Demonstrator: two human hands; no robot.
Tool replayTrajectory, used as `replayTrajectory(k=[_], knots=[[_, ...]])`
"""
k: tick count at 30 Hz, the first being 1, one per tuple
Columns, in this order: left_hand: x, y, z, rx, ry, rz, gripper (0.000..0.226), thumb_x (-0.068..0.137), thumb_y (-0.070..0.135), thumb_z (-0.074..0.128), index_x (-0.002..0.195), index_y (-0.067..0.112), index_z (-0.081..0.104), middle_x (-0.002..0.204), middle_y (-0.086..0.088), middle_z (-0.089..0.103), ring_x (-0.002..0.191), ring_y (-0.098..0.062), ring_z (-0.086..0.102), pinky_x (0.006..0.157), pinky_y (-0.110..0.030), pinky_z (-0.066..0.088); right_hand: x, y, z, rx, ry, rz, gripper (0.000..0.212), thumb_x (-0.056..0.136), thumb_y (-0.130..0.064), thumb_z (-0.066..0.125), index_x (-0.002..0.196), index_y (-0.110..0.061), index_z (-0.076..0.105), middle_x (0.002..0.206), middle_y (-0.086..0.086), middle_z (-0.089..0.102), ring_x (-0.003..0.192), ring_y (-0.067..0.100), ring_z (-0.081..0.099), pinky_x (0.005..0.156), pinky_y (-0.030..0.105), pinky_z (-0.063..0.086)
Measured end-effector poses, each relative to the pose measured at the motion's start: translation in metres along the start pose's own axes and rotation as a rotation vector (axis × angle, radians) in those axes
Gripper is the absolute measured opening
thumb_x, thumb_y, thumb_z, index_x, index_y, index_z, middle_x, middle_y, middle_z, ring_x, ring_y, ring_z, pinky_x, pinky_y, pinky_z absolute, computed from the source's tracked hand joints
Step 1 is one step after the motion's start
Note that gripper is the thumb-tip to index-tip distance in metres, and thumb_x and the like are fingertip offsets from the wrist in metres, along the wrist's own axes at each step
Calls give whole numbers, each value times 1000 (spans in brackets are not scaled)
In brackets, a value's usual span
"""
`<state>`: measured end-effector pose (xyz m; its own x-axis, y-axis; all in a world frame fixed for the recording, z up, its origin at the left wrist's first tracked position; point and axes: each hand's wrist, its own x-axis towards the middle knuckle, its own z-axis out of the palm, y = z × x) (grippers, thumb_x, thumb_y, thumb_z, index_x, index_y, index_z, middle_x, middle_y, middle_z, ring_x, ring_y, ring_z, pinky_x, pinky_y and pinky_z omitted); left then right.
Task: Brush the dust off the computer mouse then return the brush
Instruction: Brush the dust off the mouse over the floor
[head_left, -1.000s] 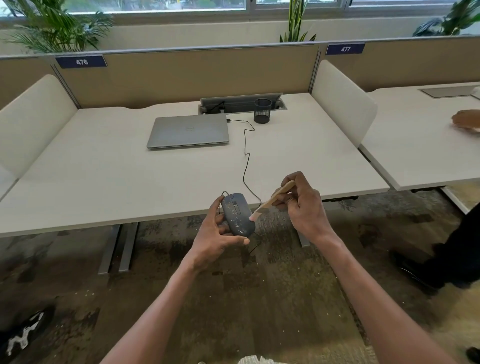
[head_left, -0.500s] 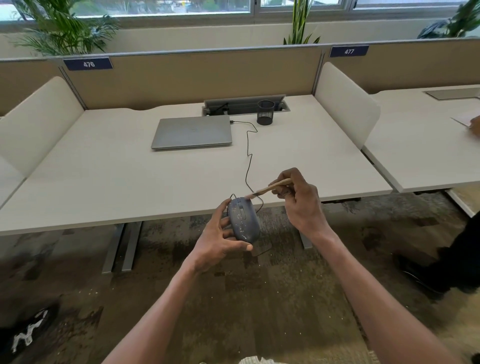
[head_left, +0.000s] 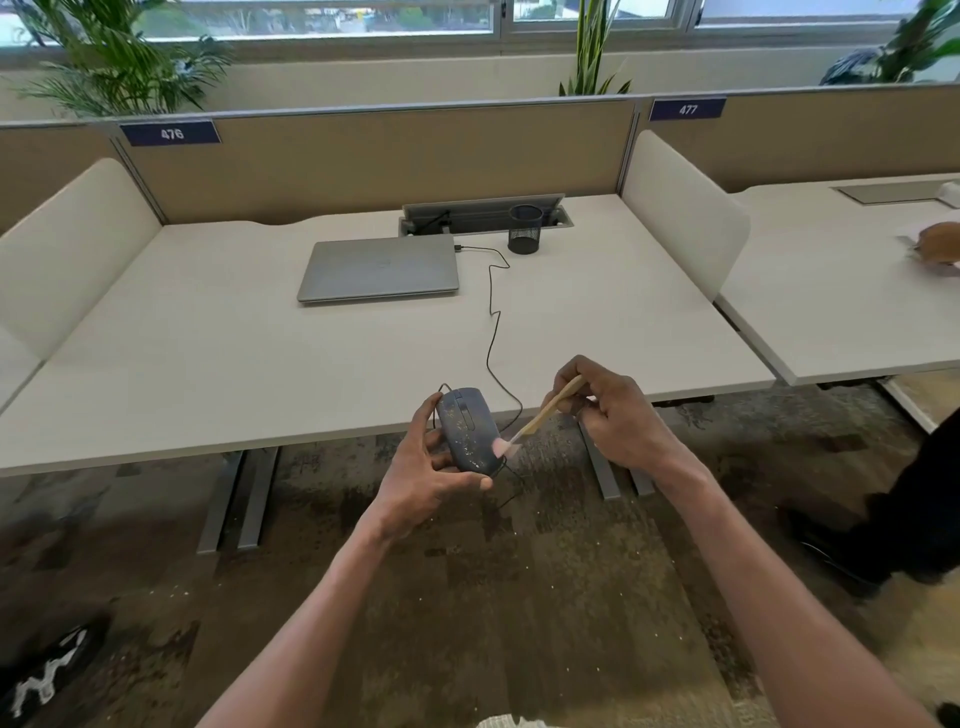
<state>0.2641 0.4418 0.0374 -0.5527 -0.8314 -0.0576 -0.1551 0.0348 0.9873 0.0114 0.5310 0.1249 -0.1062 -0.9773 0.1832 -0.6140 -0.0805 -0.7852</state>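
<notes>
Both forearms reach forward, bare. The left hand (head_left: 423, 475) is curled with the palm turned inward, fingers wrapped and thumb stretched across below. The right hand (head_left: 615, 415) is raised a little higher — fingers pinched together, knuckles bent.

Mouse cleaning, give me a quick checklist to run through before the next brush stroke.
1. Left hand holds the mouse firmly: ok.
2. Right hand grips the brush: ok.
3. Bristles at the mouse's near right edge: ok, though blurred.
4. Mouse free of dust: not ok, pale specks cover its top.
5. Cable slack, not snagged: ok, it runs loosely to the laptop.
6. Cup upright, ready for the brush's return: ok.
</notes>
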Motion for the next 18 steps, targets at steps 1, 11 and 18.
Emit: replayTrajectory(k=[1, 11, 18], knots=[[-1, 0, -1, -2, 0, -2, 145, 34, 49, 102, 154, 44, 21, 154, -13, 45, 107, -3, 66, 94, -30, 57, -1, 0, 0, -6, -21, 5, 61, 86, 16, 46, 87, -44, 55, 94, 4, 72, 86, 7, 65, 78, 36, 57], [-7, -1, -4, 18, 9, 4, 139, 40, 41, 101, 153, 47, 21, 156, -14, 41, 108, 2, 60, 91, -22, 54, -3, -7, 4, 9, -48, -32, 47, 89, 12, 53, 89, -35, 58, 86, -6, 67, 80, 4, 61, 70, 23, 52], [-11, -3, 1, 50, -32, 10, 137, 47, 29, 99, 157, 41, 18, 157, -15, 41, 99, 7, 65, 79, -11, 54, 1, -18, 11, 1, 6, -63, 46, 87, 15, 54, 93, -30, 59, 88, -8, 68, 91, 4, 69, 70, 15, 53]])
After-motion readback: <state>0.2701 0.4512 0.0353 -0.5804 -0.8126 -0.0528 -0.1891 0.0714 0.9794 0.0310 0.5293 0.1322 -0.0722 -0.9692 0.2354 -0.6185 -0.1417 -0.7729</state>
